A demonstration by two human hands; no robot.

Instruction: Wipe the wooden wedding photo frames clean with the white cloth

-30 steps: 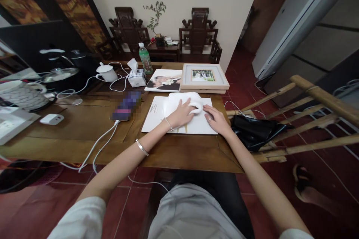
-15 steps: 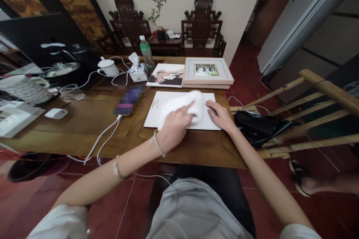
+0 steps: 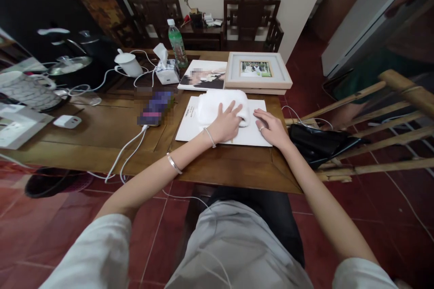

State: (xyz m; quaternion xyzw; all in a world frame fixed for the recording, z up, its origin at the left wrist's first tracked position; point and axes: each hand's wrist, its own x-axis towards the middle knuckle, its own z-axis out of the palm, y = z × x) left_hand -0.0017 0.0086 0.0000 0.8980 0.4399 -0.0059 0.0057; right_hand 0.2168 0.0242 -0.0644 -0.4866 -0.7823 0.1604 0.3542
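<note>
In the head view, a folded white towel (image 3: 212, 106) lies on a flat white board (image 3: 188, 128) with small print near its left edge. My left hand (image 3: 226, 124) presses down on the towel, some fingers spread over its top and others curled at the fold on its right side. My right hand (image 3: 274, 130) rests on the right edge of the board, open, fingers stretched forward, a ring on one of them. It is apart from the towel. Part of the board is hidden under the towel and left hand.
Behind the board lie a photo print (image 3: 203, 74) and a framed picture (image 3: 258, 70). To the left are a phone (image 3: 156, 108) on a cable, a tissue box (image 3: 167, 72), a green bottle (image 3: 176, 43), a lidded cup (image 3: 128, 64) and a charger (image 3: 67, 121). A bamboo chair (image 3: 366, 131) holds a black bag (image 3: 317, 142).
My left hand and the towel have shifted on the board, and its fingers have spread. My right hand stays at the board's right edge. The camera view has tilted down.
</note>
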